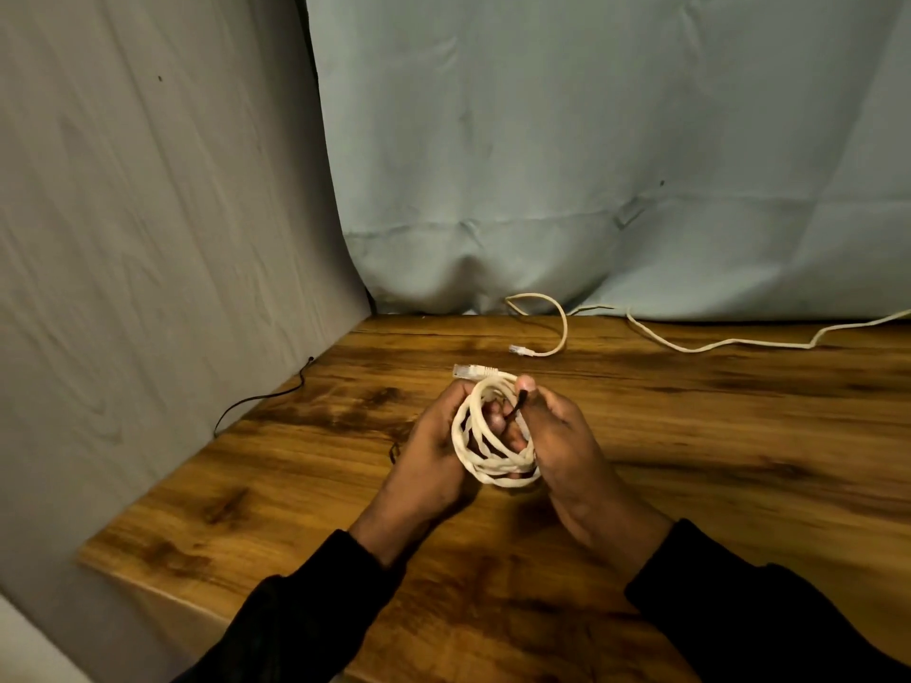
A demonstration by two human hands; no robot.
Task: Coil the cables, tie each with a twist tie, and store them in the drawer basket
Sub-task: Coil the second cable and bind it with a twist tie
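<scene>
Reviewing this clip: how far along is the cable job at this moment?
Done: one white cable is wound into a coil. In hand: the left hand and right hand hold that coil, the right pinching a dark twist tie at it. Left: finishing the tie, coiling the loose cable on the table, storing both; no basket shows.

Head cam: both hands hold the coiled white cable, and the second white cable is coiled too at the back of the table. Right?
Not quite. The head view shows both hands, left hand and right hand, holding the coiled white cable, but the second white cable lies uncoiled along the table.
</scene>
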